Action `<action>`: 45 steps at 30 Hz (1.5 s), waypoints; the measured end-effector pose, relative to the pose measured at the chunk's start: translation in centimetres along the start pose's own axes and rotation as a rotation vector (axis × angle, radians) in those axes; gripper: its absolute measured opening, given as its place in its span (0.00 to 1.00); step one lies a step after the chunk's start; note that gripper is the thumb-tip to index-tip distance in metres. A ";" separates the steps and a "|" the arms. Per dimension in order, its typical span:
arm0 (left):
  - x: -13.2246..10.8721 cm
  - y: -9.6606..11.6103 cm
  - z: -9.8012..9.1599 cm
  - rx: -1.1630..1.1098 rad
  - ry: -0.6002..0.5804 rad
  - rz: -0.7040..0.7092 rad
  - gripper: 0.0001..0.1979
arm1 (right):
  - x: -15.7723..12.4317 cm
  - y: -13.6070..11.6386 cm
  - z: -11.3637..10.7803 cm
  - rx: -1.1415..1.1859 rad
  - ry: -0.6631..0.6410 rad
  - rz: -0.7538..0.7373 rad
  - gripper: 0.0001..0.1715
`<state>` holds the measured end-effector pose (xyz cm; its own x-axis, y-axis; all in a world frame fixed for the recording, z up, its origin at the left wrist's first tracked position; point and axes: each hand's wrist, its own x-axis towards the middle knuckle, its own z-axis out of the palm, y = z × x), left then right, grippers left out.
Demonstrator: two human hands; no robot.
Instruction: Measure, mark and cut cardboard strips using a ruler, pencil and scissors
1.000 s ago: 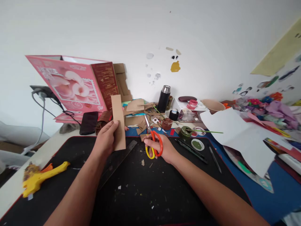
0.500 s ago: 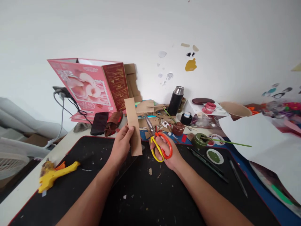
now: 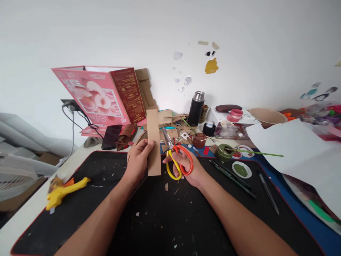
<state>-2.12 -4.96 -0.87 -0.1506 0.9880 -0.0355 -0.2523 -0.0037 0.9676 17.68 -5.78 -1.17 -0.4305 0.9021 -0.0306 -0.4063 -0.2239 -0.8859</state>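
My left hand (image 3: 139,156) pinches a long, narrow cardboard strip (image 3: 153,135) by its left side, thumb on the front face. The strip stands nearly upright above the black mat. Just to its right, my right hand (image 3: 188,165) is closed round a pair of scissors (image 3: 168,139) with one yellow and one red-orange handle loop. The blades point up and to the left and look nearly together. Their tips are close to the strip's right edge; whether they touch it I cannot tell.
A yellow glue gun (image 3: 66,192) lies on the mat (image 3: 160,227) at left. Cardboard scraps (image 3: 170,134), a black thermos (image 3: 196,108), a brown paint jar (image 3: 199,140) and a green paint jar (image 3: 223,152) stand behind. Pens (image 3: 234,179) lie at right; a pink box (image 3: 101,96) is at back left.
The strip has turned a little more upright. My right hand has brought the scissors slightly left, nearer the strip. The whole view has shifted a little.
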 end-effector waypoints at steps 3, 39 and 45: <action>-0.2 0.2 0.4 0.003 0.011 0.048 0.26 | -0.1 -0.3 0.0 0.023 -0.014 -0.002 0.31; -0.7 0.7 1.4 -0.067 0.156 0.130 0.27 | -0.6 1.0 0.6 -0.170 -0.114 -0.002 0.53; -0.8 0.0 1.6 -0.027 0.091 0.174 0.24 | -0.6 1.2 1.6 -0.185 -0.032 -0.047 0.47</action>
<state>-0.51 -5.51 -0.44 -0.2796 0.9540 0.1085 -0.2399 -0.1789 0.9542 16.16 -7.16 -1.47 -0.4409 0.8972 0.0245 -0.2728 -0.1079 -0.9560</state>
